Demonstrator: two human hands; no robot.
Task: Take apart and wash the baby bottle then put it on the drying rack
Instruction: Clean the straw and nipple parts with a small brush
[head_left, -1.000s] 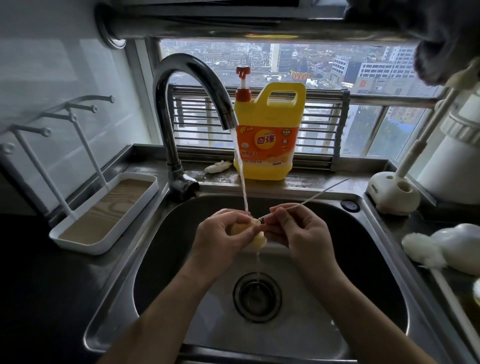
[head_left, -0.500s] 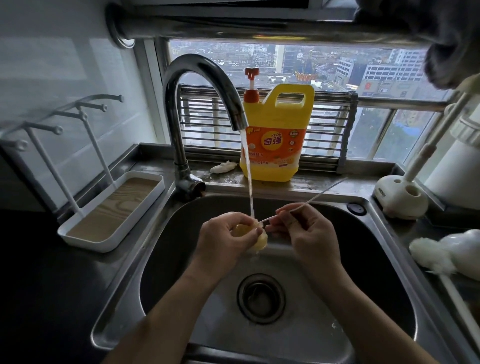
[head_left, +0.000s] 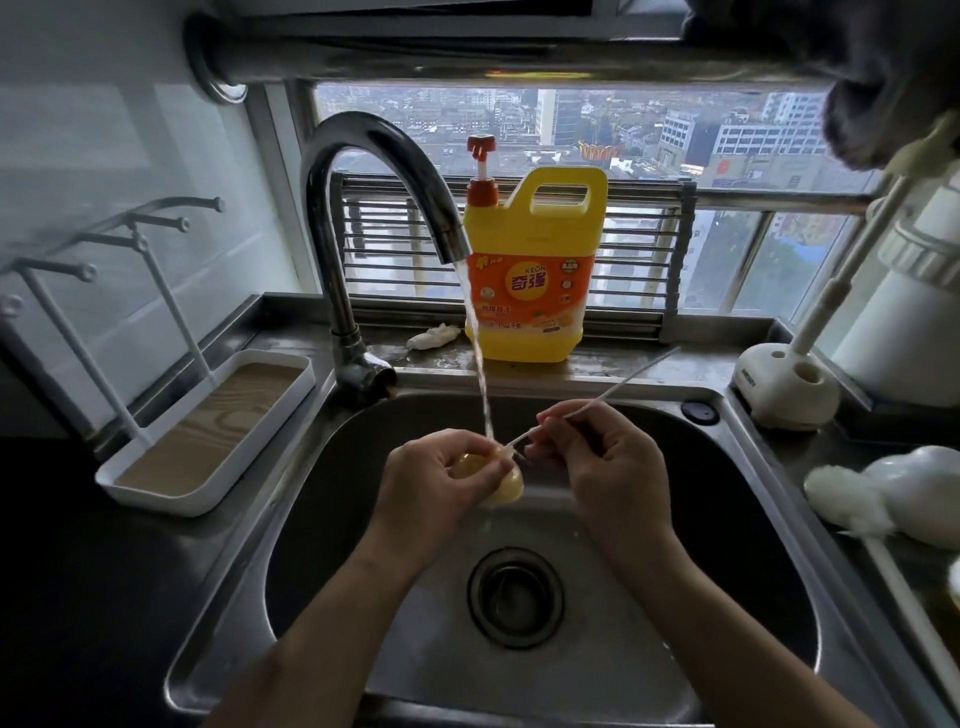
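My left hand (head_left: 441, 483) grips a small yellowish bottle teat (head_left: 506, 483) over the steel sink (head_left: 322, 519), right under the running stream from the tap (head_left: 363, 171). My right hand (head_left: 602, 467) pinches a thin white straw brush (head_left: 613, 387), whose lower tip meets the teat and whose long handle slants up to the right. The white drying rack (head_left: 208, 431) with upright pegs stands on the counter at the left.
A yellow detergent jug (head_left: 535, 270) stands on the ledge behind the sink. At the right are a white brush stand (head_left: 784, 389), a white bottle brush (head_left: 852, 504) and white bottle parts (head_left: 930, 488). The drain (head_left: 514, 597) lies below my hands.
My hands stay under the stream with small shifts; the thin brush has slid a little against the teat. The view has tilted slightly.
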